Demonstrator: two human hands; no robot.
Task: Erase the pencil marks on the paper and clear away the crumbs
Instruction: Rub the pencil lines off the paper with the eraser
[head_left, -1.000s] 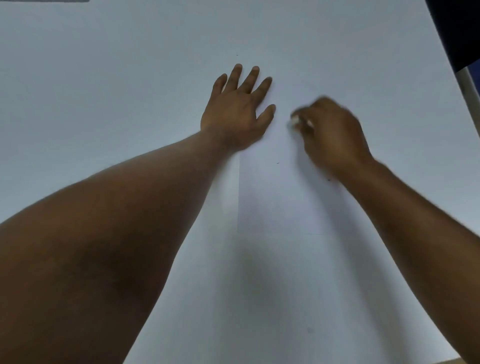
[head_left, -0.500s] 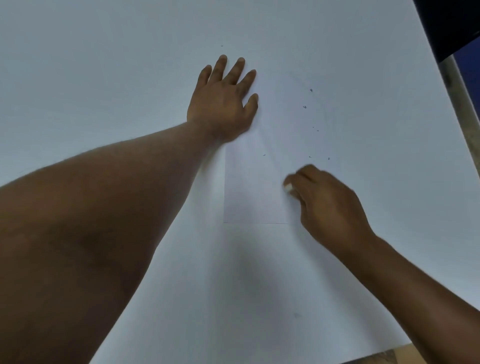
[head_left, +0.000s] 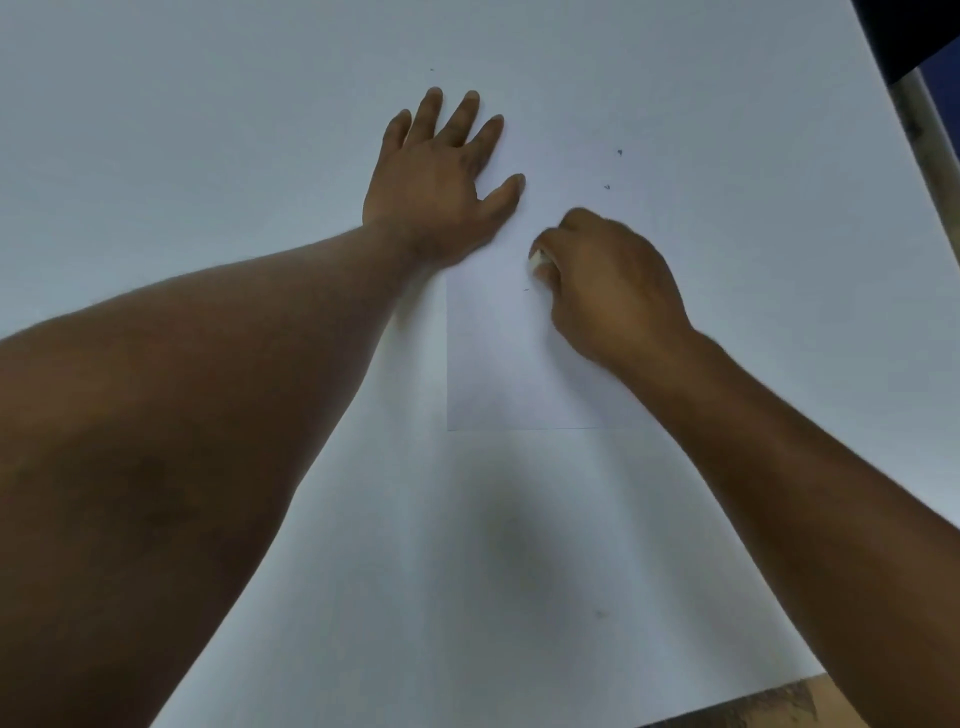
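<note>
A white sheet of paper (head_left: 498, 374) lies on the white table (head_left: 208, 156). My left hand (head_left: 441, 176) presses flat on the sheet's upper left part, fingers spread and straight. My right hand (head_left: 608, 280) is curled over the middle of the paper and pinches a small white eraser (head_left: 536, 257), of which only the tip shows at the fingertips. A few dark crumbs (head_left: 607, 186) lie on the paper above my right hand, and one speck (head_left: 525, 289) sits just left of it. No pencil marks can be made out.
The table's right edge (head_left: 904, 104) runs along a dark area at the top right. Its near edge (head_left: 753, 696) shows at the bottom right, with a brown floor below.
My right hand with the eraser went down the paper towards me, then back up to the middle. My left hand stayed pressed on the sheet.
</note>
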